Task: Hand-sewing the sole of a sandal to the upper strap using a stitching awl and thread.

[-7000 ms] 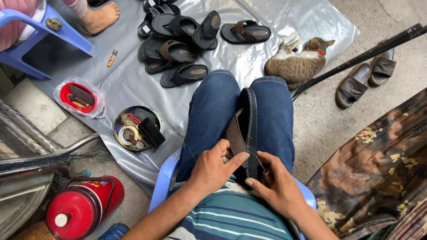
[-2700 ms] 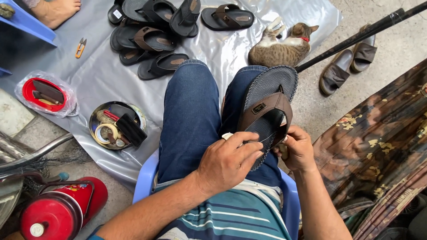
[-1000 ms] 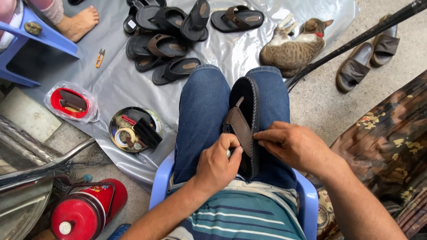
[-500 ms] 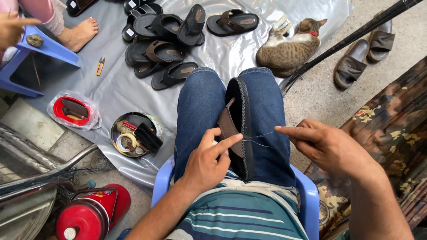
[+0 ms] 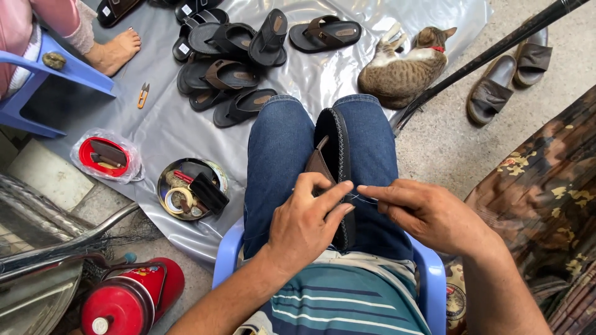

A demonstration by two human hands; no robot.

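Fingers of right hand [image 5: 434,217] pinch thin pale thread [image 5: 363,198]; left hand [image 5: 307,217] grips black rubber sandal [image 5: 338,161]. Overpulling risks snapping thread.

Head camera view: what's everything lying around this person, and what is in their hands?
Sandal on lap: one, black sole with brown strap, on edge between the knees.
Thread: one, thin and pale, running from the sandal's edge to the right hand.
Sandal pile: several, black and brown, on the grey sheet.
Cat: one, tabby with red collar, lying on the sheet's edge.
Worn sandals: two, brown, on bare concrete at right.
Round tin: one, holding small tools, left of the knee.
Red dish: one, inside a clear bag.
Snips: one, orange.
Red cylinder: one, lower left.
Blue stool: one, upper left, another person's bare foot beside it.
Left hand: steadies the sandal.
Right hand: pinches the thread.
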